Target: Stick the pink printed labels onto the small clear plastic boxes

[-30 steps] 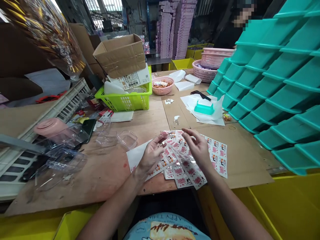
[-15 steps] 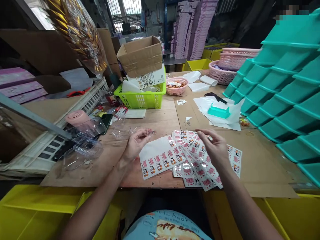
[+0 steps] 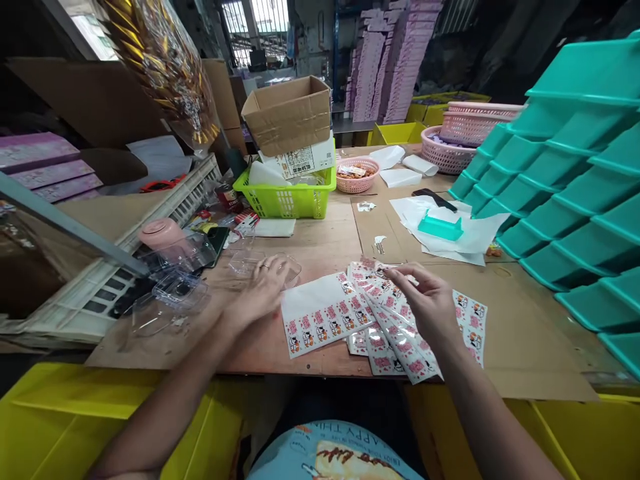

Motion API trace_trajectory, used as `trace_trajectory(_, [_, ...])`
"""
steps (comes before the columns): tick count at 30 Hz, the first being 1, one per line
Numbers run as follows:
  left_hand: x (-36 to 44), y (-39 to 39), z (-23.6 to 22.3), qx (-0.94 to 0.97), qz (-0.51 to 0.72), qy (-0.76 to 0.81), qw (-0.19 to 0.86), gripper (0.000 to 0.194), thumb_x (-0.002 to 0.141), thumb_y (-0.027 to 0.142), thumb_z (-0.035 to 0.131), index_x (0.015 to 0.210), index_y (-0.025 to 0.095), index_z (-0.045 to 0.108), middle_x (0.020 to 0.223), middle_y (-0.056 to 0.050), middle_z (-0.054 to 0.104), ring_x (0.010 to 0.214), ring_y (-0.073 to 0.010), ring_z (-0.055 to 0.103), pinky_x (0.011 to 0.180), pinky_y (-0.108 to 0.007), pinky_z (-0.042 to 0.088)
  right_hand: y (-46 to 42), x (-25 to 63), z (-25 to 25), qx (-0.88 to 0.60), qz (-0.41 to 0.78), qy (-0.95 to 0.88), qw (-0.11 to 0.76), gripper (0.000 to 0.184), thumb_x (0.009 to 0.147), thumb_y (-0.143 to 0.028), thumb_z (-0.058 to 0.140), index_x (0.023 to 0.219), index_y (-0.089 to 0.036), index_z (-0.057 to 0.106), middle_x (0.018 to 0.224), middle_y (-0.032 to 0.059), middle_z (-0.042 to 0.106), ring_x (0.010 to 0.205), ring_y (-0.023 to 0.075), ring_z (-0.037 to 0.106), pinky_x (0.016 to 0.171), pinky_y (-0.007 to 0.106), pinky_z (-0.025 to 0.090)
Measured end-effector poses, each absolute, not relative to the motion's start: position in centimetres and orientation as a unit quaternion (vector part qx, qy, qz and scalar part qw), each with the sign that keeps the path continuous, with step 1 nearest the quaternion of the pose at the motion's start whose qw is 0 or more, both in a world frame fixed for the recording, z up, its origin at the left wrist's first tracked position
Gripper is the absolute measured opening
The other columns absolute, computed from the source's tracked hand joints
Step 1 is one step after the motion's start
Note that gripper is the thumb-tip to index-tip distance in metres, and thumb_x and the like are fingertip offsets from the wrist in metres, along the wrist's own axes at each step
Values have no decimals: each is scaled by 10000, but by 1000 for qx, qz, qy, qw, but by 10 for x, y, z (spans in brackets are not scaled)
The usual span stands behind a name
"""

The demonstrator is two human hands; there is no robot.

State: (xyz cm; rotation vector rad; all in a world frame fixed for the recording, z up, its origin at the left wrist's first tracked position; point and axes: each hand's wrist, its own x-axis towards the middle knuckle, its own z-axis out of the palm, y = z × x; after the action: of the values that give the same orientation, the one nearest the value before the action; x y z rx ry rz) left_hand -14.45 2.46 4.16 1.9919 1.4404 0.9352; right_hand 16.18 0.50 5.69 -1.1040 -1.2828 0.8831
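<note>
My left hand (image 3: 264,285) is palm down at the left of the sticker sheets, its fingers curled over a clear plastic case (image 3: 294,268) on the table. A small pink-and-cat sticker (image 3: 369,264) is pinched between the thumb and fingers of my right hand (image 3: 425,290), above the fanned pile of sticker sheets (image 3: 395,333). One partly used sheet (image 3: 315,297) lies left of that pile, its upper part bare white and its lower rows still printed. More clear plastic cases (image 3: 173,300) lie farther left.
A lime-green basket (image 3: 285,200) with a cardboard box (image 3: 287,117) on it stands behind. To its right is a pink basket (image 3: 356,183). Stacked teal trays (image 3: 575,207) rise at the right; one teal tray (image 3: 440,227) sits on white paper. A white crate (image 3: 120,273) borders the left.
The small sticker has passed from my left hand to my right. My left hand has turned palm down onto the clear case, and the view has shifted slightly.
</note>
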Motion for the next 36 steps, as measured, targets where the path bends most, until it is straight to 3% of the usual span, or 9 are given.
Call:
trace_trajectory(2, [-162,40,37,705,342,549,290,48,675,188,743,709,193,709,1020,-124,730,1228,-342,543,1180,-562,145,0,165,60,-460,431,-538,560,178,805,-389,750,837,-214,742,857,42,676,829,187,618,744,315,515])
trace_trajectory(4, [-164,52,33,683,351,556,317,119,685,215,742,597,195,665,822,-109,734,1065,-326,638,1124,-561,282,-6,162,61,-444,469,-536,543,184,801,-394,754,863,-220,746,864,38,685,802,183,630,746,325,534])
trace_trajectory(8, [-133,44,35,604,405,525,442,309,858,428,599,918,148,715,915,-136,749,882,-255,716,879,-462,537,-18,153,62,-425,495,-527,545,160,767,-366,791,835,-225,757,836,31,685,698,165,633,663,326,570])
trace_trajectory(11, [-98,17,38,433,466,414,652,314,832,371,670,1007,112,696,1070,-163,731,979,-274,715,912,-444,542,-27,149,65,-423,496,-519,553,147,754,-347,803,803,-214,765,769,37,684,640,166,633,592,318,574])
trace_trajectory(13, [-77,-1,37,357,484,358,714,290,797,276,718,1037,114,691,1099,-153,727,1044,-285,696,976,-452,515,-32,148,66,-419,506,-518,548,125,774,-334,786,816,-218,767,754,36,676,623,162,629,571,313,567])
trace_trajectory(18, [-43,-25,28,315,500,328,737,332,802,185,713,1126,129,662,1048,-122,747,1042,-260,698,1009,-459,503,-44,147,62,-409,466,-571,538,53,825,-285,738,817,-240,766,851,58,665,827,199,626,609,299,545])
trace_trajectory(23, [-26,-33,23,316,499,326,738,345,783,210,742,1114,142,670,1095,-113,738,1053,-253,692,991,-433,517,-50,147,56,-446,511,-507,532,108,827,-331,737,843,-226,753,761,29,681,637,152,630,582,289,559])
trace_trajectory(30, [-17,-38,14,288,507,353,732,295,732,191,782,1017,165,707,997,-61,762,907,-199,721,922,-383,553,-48,146,45,-451,600,-427,505,232,765,-407,785,806,-187,726,656,13,666,544,136,622,516,265,552])
trace_trajectory(36, [-20,-40,11,311,498,339,735,258,783,185,735,1040,177,717,1052,-62,750,944,-197,712,923,-352,552,-45,145,33,-448,632,-401,490,232,772,-395,782,803,-174,722,634,0,660,500,113,619,493,231,522])
